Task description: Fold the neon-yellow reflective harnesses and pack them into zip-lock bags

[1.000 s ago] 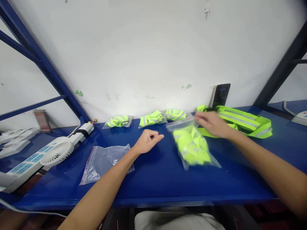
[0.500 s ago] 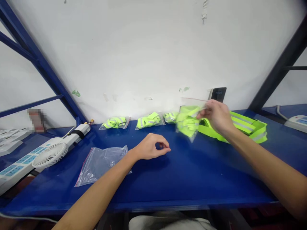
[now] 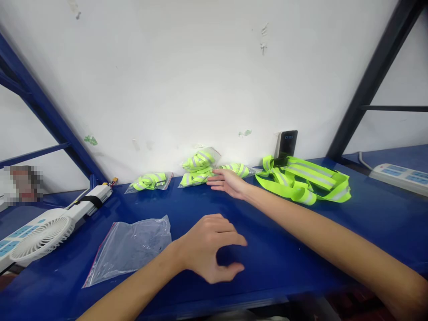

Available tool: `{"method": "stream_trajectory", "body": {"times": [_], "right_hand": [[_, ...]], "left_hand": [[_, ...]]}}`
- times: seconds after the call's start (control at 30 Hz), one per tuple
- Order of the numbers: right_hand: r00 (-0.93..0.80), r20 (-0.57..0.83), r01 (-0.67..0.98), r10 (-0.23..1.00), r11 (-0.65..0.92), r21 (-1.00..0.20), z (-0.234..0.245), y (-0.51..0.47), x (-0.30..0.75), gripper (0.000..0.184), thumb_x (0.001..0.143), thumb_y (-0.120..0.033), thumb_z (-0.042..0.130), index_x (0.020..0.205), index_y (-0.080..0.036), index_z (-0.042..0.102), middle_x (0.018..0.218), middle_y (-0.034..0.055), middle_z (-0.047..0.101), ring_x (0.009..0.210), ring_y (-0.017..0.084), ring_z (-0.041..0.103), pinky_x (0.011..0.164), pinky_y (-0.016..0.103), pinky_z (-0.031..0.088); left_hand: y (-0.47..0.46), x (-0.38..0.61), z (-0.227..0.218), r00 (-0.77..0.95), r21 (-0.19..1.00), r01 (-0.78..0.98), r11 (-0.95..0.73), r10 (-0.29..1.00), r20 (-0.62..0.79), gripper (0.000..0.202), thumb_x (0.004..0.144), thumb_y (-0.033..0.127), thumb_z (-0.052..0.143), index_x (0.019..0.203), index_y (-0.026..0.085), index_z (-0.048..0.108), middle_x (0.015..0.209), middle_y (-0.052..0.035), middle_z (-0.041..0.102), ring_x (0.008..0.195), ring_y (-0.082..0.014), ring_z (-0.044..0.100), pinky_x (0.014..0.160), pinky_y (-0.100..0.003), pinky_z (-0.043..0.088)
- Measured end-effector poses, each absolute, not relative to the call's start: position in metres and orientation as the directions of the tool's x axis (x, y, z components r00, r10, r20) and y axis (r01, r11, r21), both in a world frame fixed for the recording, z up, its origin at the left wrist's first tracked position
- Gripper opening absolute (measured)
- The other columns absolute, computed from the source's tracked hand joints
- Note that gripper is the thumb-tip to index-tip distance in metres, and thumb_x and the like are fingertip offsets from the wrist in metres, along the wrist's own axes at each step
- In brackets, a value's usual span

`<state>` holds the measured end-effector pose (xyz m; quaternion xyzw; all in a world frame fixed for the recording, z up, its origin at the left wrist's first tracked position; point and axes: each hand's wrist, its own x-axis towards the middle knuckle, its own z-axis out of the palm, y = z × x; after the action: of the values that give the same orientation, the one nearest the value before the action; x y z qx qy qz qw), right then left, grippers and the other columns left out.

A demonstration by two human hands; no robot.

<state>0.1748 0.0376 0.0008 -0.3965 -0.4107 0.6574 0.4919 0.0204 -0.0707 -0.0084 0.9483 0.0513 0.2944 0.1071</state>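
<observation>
My right hand (image 3: 228, 183) reaches toward the back of the blue table (image 3: 267, 267), fingers stretched out and holding nothing. Its fingertips are at a clear bag of yellow-green reflective straps (image 3: 197, 177); I cannot tell if they touch. On top of that bag rests another bagged strap bundle (image 3: 200, 159), against the wall. One more bag of straps (image 3: 238, 169) lies partly behind my right hand. My left hand (image 3: 214, 247) hovers over the table's front, thumb and fingers apart. Left of it lies a flat, clear zip bag (image 3: 133, 245).
Loose reflective straps (image 3: 304, 180) lie at the back right, before an upright dark-screened device (image 3: 287, 143). A bagged strap bundle (image 3: 149, 181) sits at the back left. A white fan (image 3: 45, 238) and a power strip (image 3: 13, 243) are at the left, another power strip (image 3: 401, 176) far right.
My right hand has moved left and let go of the bagged straps, which now lie on another bag. My left hand has opened wider. The view has shifted somewhat.
</observation>
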Motion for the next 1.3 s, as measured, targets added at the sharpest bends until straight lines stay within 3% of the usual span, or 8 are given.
{"method": "stream_trajectory", "body": {"times": [0.13,0.23,0.37,0.47,0.8,0.97,1.13,1.3], "right_hand": [[-0.256,0.06,0.173,0.965,0.107,-0.979,0.003,0.016,0.228,0.022,0.083,-0.025,0.06,0.104,-0.02,0.067,0.097,0.0083,0.074,0.077,0.022,0.072,0.071,0.035,0.056],[-0.18,0.343,0.685,0.922,0.368,-0.629,0.016,0.008,0.287,0.019,0.077,-0.025,0.065,0.094,-0.022,0.073,0.095,0.0045,0.076,0.082,0.023,0.07,0.074,0.033,0.052],[0.113,0.547,0.965,0.829,0.039,-0.259,0.023,0.022,0.36,0.028,0.085,-0.034,0.054,0.104,-0.02,0.069,0.094,0.0081,0.074,0.087,0.028,0.068,0.07,0.035,0.049],[0.157,0.41,0.986,0.898,-0.163,-0.02,0.013,0.041,0.392,0.037,0.089,-0.037,0.049,0.114,-0.015,0.065,0.11,0.0166,0.068,0.096,0.032,0.065,0.073,0.039,0.047],[0.092,0.436,0.989,0.895,-0.132,0.061,0.043,0.048,0.389,0.028,0.091,-0.03,0.049,0.1,-0.017,0.072,0.108,0.0172,0.065,0.083,0.027,0.064,0.062,0.035,0.042],[-0.147,0.792,0.987,0.592,0.145,0.075,0.111,0.024,0.343,0.02,0.088,-0.032,0.059,0.098,-0.022,0.074,0.098,0.0102,0.064,0.073,0.022,0.059,0.06,0.035,0.041],[-0.313,0.879,0.91,0.36,0.378,0.169,0.159,-0.013,0.276,0.01,0.084,-0.028,0.068,0.089,-0.024,0.075,0.09,0.0062,0.061,0.096,0.03,0.055,0.087,0.053,0.038],[-0.24,0.943,0.74,0.232,0.672,0.023,0.173,-0.036,0.228,0.013,0.088,-0.031,0.064,0.096,-0.023,0.069,0.091,0.005,0.057,0.092,0.024,0.058,0.084,0.043,0.047]], "left_hand": [[-0.063,-0.006,-0.008,0.765,0.183,0.208,-0.961,0.277,0.582,0.019,0.08,0.022,0.059,0.097,0.016,0.064,0.079,-0.0045,0.07,0.068,-0.0164,0.061,0.066,-0.031,0.045],[-0.049,-0.013,-0.004,0.725,0.247,0.386,-0.889,0.458,0.515,0.013,0.088,0.018,0.053,0.093,0.019,0.065,0.081,-0.0025,0.07,0.074,-0.015,0.062,0.071,-0.029,0.045],[-0.025,-0.006,-0.008,0.656,0.342,0.54,-0.769,0.639,0.401,0.019,0.093,0.025,0.048,0.093,0.02,0.066,0.086,-0.0019,0.069,0.078,-0.0147,0.062,0.073,-0.028,0.045],[-0.009,-0.005,-0.017,0.641,0.319,0.609,-0.726,0.688,0.341,0.022,0.094,0.028,0.046,0.093,0.021,0.067,0.085,-0.0023,0.069,0.076,-0.016,0.061,0.071,-0.029,0.044],[0.029,-0.047,-0.033,0.538,0.315,0.701,-0.64,0.765,0.355,0.028,0.093,0.03,0.043,0.092,0.02,0.068,0.087,-0.0061,0.069,0.079,-0.0204,0.062,0.075,-0.031,0.045],[0.031,-0.048,-0.035,0.529,0.341,0.689,-0.639,0.766,0.366,0.028,0.092,0.031,0.044,0.093,0.02,0.069,0.086,-0.0057,0.07,0.078,-0.0203,0.062,0.074,-0.03,0.045],[0.025,-0.048,-0.031,0.458,0.474,0.628,-0.617,0.786,0.416,0.03,0.093,0.035,0.044,0.099,0.019,0.069,0.084,-0.0043,0.07,0.075,-0.0193,0.063,0.071,-0.028,0.045],[0.023,-0.05,-0.029,0.312,0.645,0.519,-0.561,0.827,0.468,0.032,0.094,0.039,0.046,0.104,0.018,0.067,0.08,-0.0032,0.068,0.075,-0.0187,0.064,0.072,-0.029,0.048]]}}
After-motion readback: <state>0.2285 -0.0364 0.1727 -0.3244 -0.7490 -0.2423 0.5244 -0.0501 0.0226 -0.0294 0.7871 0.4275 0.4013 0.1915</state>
